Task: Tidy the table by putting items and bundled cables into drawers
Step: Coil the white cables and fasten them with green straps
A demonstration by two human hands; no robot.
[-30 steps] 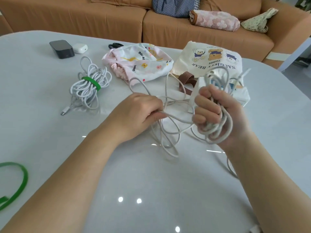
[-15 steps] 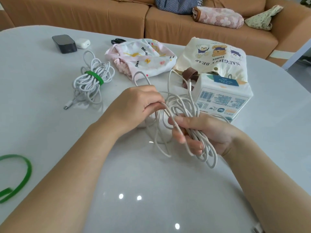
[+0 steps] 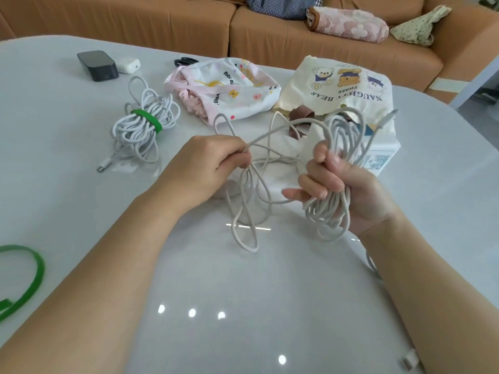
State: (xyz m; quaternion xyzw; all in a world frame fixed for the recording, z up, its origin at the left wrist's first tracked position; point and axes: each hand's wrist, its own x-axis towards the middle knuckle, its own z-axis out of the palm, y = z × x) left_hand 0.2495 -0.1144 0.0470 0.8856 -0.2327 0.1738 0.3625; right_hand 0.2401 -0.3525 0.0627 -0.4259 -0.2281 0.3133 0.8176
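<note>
A long white cable hangs in loose loops between my hands above the white table. My right hand grips a coil of that cable wound round its fingers, palm toward me, one plug end sticking up to the right. My left hand pinches a strand of the same cable a little to the left. A second white cable bundle, tied with a green strap, lies on the table to the left. A loose green strap lies at the left edge.
At the back of the table are a black box, a white earbud case, black scissors, a pink printed pouch, a cream bear tote bag and a white carton. An orange sofa stands behind.
My right hand has lifted and turned upright again with the coil, adding a loop. My left hand still pinches the strand and has shifted little.
</note>
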